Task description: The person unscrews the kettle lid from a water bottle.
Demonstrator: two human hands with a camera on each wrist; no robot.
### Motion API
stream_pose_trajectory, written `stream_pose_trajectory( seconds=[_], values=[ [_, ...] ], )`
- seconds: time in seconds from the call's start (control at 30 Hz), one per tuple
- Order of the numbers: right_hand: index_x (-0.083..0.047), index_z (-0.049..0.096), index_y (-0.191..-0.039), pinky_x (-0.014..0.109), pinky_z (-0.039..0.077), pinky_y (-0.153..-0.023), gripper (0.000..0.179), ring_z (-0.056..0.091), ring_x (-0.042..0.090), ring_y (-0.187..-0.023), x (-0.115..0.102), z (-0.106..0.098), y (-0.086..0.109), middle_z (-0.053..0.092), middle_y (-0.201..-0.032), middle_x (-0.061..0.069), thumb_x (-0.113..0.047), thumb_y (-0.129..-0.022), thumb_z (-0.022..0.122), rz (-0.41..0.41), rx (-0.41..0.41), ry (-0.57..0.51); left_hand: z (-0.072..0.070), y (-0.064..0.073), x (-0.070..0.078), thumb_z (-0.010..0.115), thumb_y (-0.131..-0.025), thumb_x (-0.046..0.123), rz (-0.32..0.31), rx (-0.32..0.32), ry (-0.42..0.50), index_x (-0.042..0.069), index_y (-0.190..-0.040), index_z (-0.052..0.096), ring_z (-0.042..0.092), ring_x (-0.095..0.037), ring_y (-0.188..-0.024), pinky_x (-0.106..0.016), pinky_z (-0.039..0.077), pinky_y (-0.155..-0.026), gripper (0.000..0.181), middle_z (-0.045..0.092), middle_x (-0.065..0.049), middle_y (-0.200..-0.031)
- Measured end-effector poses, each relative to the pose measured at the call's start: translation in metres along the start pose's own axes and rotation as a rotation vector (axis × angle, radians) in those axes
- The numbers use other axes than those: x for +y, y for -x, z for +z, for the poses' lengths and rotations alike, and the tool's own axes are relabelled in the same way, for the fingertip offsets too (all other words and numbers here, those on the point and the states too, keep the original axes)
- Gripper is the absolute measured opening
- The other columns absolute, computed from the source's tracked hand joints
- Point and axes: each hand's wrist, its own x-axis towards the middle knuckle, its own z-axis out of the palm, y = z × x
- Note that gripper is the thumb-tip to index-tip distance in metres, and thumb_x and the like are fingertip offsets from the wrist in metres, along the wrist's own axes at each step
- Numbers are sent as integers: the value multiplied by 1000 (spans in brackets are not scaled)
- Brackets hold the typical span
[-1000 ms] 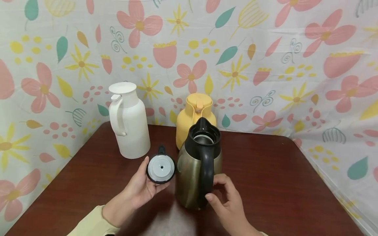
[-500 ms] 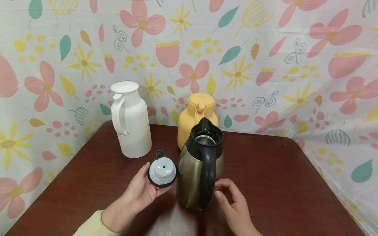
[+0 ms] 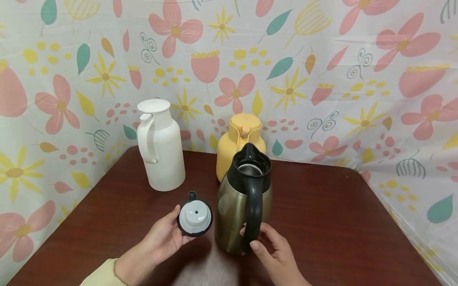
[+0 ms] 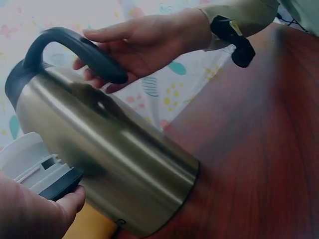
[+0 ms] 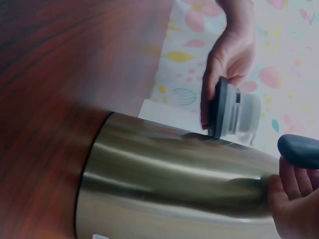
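A steel thermos jug [image 3: 230, 214] with a black collar and handle [image 3: 254, 210] stands upright on the table, its mouth uncovered. My left hand [image 3: 162, 238] holds the round lid [image 3: 195, 216] by its black rim, left of the jug. The lid's pale stepped underside, with a small central hole, faces the head camera. In the head view my right hand [image 3: 277, 252] has its fingers passed behind the lower handle, the thumb in front. The left wrist view shows those fingers [image 4: 102, 62] loosely curled about the handle. Both hands and the lid also appear in the right wrist view.
A white thermos jug [image 3: 164, 155] stands at the back left. Behind the steel jug, a yellow thermos jug [image 3: 223, 155] is partly hidden. All stand on a dark red-brown table [image 3: 332, 222], before a flower-printed cloth [image 3: 286, 43].
The left hand has lowered the lid a little and tilted its underside. The right hand moved back from the handle, then brought its fingers behind it again. The jug stays in place.
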Motion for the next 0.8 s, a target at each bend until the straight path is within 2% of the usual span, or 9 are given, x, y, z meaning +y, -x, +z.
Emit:
stream_pose_trajectory(
  seconds=[0.1, 0.27, 0.43, 0.57, 0.7, 0.8],
  values=[
    [3, 60, -125, 16, 54, -92, 32, 67, 1, -112, -5, 1, -3, 71, -119, -14, 15, -96, 53, 32, -36, 3, -1, 0, -3, 20, -111, 46, -16, -2, -5, 7, -163, 14, 69, -12, -115, -45, 50, -111, 65, 69, 7, -125],
    [10, 56, -125, 17, 53, -93, 31, 68, 3, -111, -7, 0, -5, 73, -115, -3, 18, -96, 50, -16, -66, 1, -2, -2, -9, 14, -111, 47, -44, 10, -46, 5, -165, 6, 68, -15, -118, -59, 38, -118, 68, 65, 2, -135],
    [9, 56, -127, 15, 51, -95, 33, 66, 3, -115, -5, -1, -4, 73, -116, 1, 18, -96, 49, -38, -82, 14, -4, -3, -13, 10, -111, 44, -54, 30, -53, 4, -164, 3, 66, -16, -119, -62, 35, -119, 66, 62, -2, -141],
    [9, 54, -130, 15, 51, -94, 36, 65, 2, -118, -6, -1, -5, 73, -117, 2, 18, -96, 49, -37, -94, 13, -6, -4, -14, 8, -112, 40, -66, 44, -50, 3, -164, 4, 66, -17, -119, -61, 37, -118, 65, 61, -6, -143],
    [7, 54, -130, 15, 51, -93, 38, 66, 4, -114, -8, 0, -6, 72, -113, 6, 19, -94, 51, -44, -97, 29, -6, -5, -16, 7, -112, 38, -73, 50, -37, 1, -163, 6, 67, -18, -116, -60, 40, -117, 64, 66, -4, -136],
    [6, 55, -127, 17, 53, -91, 35, 67, 5, -109, -10, 1, -7, 71, -107, 10, 19, -94, 52, -12, -95, 38, -5, -6, -17, 7, -112, 36, -70, 48, -21, 1, -163, 6, 69, -18, -114, -58, 43, -115, 62, 68, 0, -128]
  ],
)
